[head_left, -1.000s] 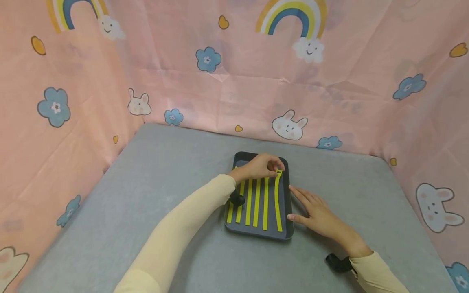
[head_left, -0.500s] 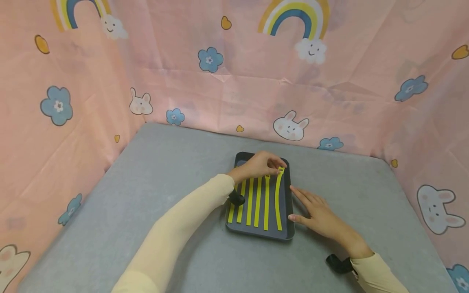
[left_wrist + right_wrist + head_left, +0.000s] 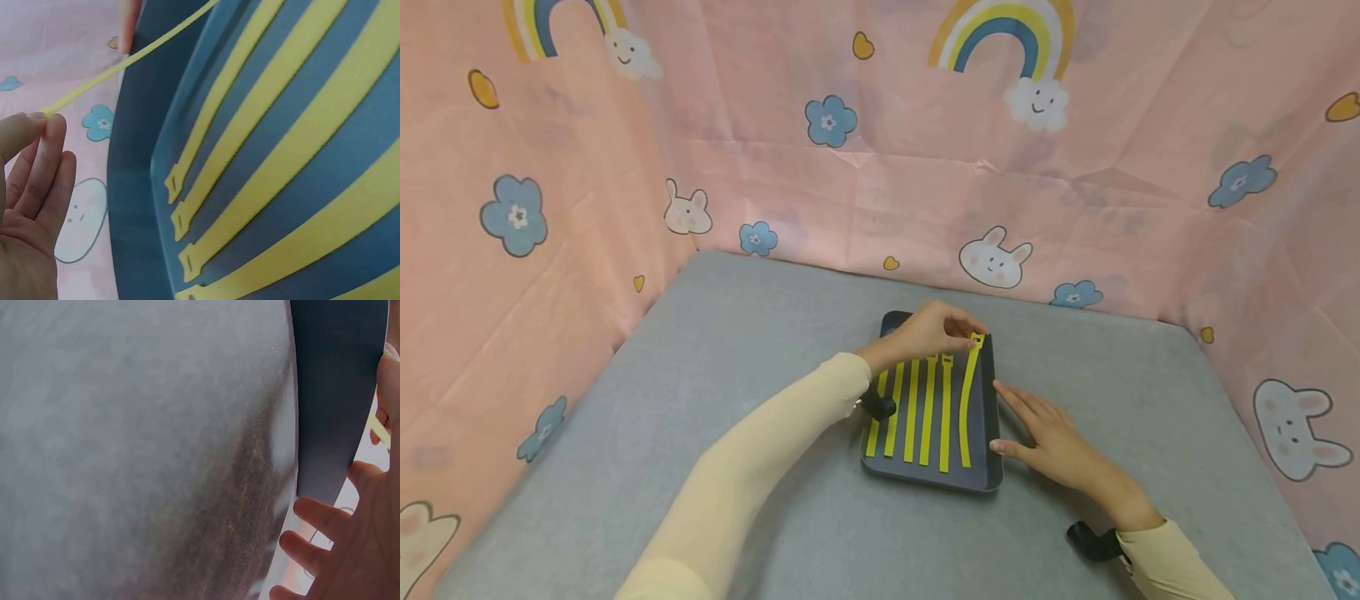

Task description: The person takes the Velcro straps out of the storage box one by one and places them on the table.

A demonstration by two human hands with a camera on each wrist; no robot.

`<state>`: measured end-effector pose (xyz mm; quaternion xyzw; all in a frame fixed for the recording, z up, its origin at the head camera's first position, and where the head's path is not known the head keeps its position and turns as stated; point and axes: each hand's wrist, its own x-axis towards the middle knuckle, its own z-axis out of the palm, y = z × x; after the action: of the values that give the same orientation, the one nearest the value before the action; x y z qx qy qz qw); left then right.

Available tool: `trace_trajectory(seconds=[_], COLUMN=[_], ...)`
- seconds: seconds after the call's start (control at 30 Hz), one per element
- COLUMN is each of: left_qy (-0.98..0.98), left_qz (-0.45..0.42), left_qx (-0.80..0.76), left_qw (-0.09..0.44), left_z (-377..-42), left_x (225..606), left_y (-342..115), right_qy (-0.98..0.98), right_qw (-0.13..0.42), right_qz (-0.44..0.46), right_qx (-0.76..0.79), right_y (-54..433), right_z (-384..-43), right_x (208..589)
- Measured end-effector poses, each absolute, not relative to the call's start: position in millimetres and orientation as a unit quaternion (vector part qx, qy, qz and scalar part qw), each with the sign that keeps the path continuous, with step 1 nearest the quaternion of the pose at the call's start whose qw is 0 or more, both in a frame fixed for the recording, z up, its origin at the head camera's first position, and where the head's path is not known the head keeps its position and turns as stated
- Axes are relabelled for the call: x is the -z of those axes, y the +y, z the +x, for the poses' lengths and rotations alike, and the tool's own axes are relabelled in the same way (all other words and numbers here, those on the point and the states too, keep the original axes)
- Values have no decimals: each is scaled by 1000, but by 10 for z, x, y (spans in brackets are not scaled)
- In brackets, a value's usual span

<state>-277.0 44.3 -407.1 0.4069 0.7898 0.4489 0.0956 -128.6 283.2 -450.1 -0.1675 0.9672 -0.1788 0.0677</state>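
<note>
A dark grey rectangular tray (image 3: 925, 478) lies on the table with several yellow hook-and-loop cable ties (image 3: 219, 140) side by side on its floor. At the tray's far right corner my left hand (image 3: 925, 329) pinches the slotted head end of the rightmost cable tie (image 3: 966, 408) between thumb and forefinger. In the left wrist view this held tie (image 3: 125, 64) slants up past the tray wall, lifted at the pinched end. My right hand (image 3: 1056, 442) sits along the tray's right side, fingers extended, its fingertips at the outer wall (image 3: 334, 394).
A grey table (image 3: 760, 333) extends around the tray. Pink patterned cloth (image 3: 880, 200) hangs behind and on both sides. Dark wrist cameras (image 3: 1093, 540) sit on both wrists.
My left hand has moved slightly up and away with the tie's head end, raising it toward the far right corner. The tie's near end has shifted a little left. My right hand stays put.
</note>
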Motion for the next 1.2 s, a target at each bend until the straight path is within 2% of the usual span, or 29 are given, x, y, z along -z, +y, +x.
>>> trace_trajectory(seconds=[0.3, 0.67, 1.2], left_qy=[782, 741, 720], left_qz=[404, 379, 381], left_qx=[-465, -542, -574], left_qw=[101, 113, 85], left_z=[-2733, -2723, -2686], left_x=[3933, 3703, 3260], left_y=[364, 312, -68], right_qy=[968, 969, 972], right_qw=[80, 69, 69], right_qz=[-156, -159, -155], right_qx=[182, 175, 166], right_y=[2820, 2829, 2812], right_z=[-1274, -1265, -1264], right_x=[4482, 4493, 4459])
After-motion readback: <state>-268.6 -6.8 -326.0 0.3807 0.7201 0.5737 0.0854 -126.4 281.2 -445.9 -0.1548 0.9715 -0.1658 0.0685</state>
